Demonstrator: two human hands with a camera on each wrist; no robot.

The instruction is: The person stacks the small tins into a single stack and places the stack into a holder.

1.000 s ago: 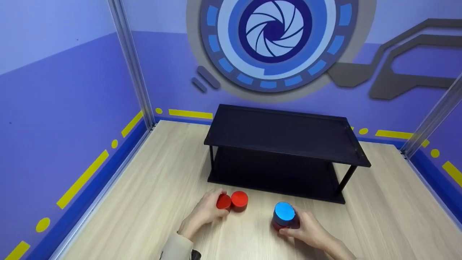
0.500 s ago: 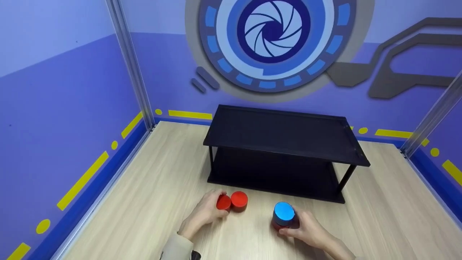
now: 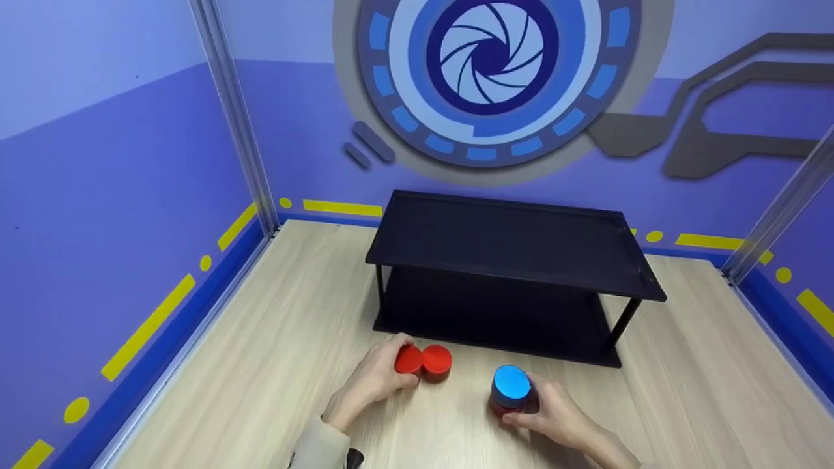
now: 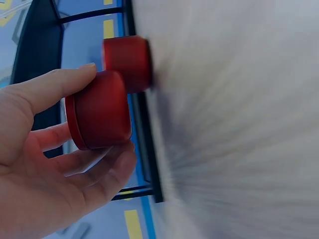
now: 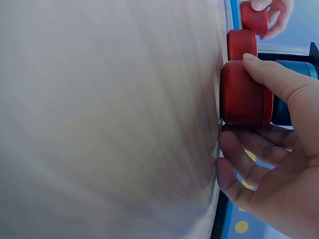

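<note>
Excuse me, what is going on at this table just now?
A person's left hand holds a red cylinder, seemingly just off the table, close beside a second red one. Their right hand grips a third red one, with a blue one stacked on top. A black shelf stands behind them.

Prob. tight gap betw. red cyls [image 3: 437,362]/shelf [image 3: 511,244]

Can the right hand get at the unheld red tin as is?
Probably not: the right hand is busy gripping the lower red tin, with the blue tin on top. Otherwise the way looks open; nothing shows between that stack and the unheld red tin.
</note>
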